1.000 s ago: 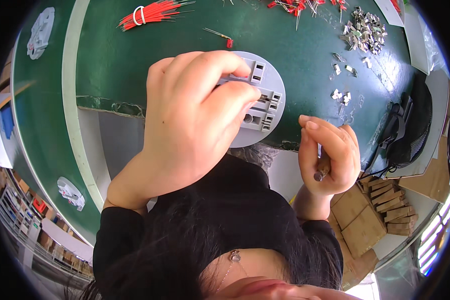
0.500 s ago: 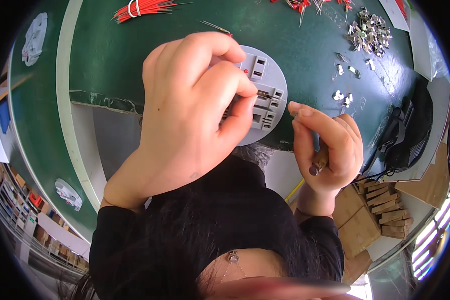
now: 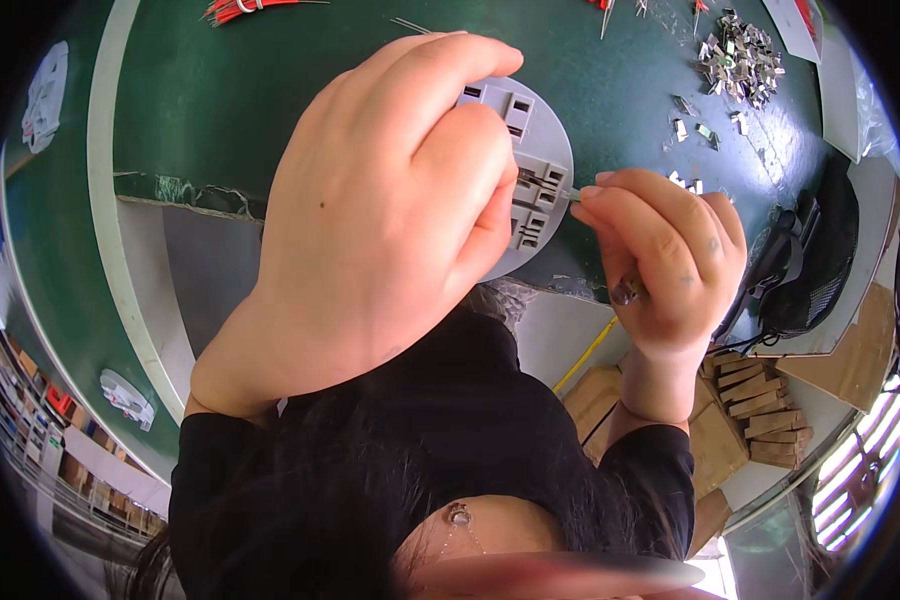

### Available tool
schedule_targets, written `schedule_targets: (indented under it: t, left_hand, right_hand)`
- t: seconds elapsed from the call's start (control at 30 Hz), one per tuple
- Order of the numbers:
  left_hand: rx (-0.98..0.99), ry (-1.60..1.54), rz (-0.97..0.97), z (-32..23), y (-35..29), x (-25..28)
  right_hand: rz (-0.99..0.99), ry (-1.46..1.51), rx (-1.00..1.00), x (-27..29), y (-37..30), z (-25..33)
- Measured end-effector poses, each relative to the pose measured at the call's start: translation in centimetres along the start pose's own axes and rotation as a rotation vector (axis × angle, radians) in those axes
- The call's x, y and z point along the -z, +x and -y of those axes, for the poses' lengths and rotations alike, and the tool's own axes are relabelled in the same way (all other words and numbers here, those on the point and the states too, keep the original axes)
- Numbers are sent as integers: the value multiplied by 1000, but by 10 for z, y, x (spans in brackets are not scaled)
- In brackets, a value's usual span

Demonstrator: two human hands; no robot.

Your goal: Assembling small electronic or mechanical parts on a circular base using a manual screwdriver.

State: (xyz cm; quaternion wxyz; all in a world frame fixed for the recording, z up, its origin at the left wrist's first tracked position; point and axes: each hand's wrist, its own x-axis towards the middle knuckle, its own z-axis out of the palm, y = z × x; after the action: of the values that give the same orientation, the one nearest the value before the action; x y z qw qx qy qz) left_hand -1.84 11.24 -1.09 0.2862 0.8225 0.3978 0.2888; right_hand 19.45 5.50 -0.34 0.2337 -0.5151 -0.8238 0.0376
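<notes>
A round grey plastic plate (image 3: pixel 552 133) with raised rectangular slots lies at the table's front edge. My left hand (image 3: pixel 390 210) covers its left part, thumb and index finger pressed together by the slots; what they grip is hidden. Thin dark metal strips (image 3: pixel 540 180) sit in a slot beside those fingertips. At the plate's right edge, my right hand (image 3: pixel 675 250) pinches a small metal clip (image 3: pixel 573 194), mostly covered by the fingertips. A tool handle (image 3: pixel 627 290) with a dark round end is also tucked in the right palm.
A heap of small metal clips (image 3: pixel 740 62) lies at the back right, with several loose ones nearer. Bundled red wires (image 3: pixel 235 10) are at the back left. A black mesh pouch (image 3: pixel 820 260) rests at the right. Cardboard boxes (image 3: pixel 760 410) stand below the table.
My right hand has moved up and turned, bringing the clip to the plate's right edge. The left index finger now hides more of the slots. The view has shifted slightly.
</notes>
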Motion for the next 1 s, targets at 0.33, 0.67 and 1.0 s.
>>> schedule_targets:
  t: [0.33, 0.67, 1.0]
  left_hand:
    - [-70, 86, -57, 2, 0, -2]
    - [-68, 77, -85, 5, -3, -3]
    - [-67, 133, -73, 4, -7, 0]
  right_hand:
    - [-20, -80, 101, 0, 8, -2]
    - [-8, -152, 157, -2, 16, 3]
    - [577, -286, -69, 26, 68, 42]
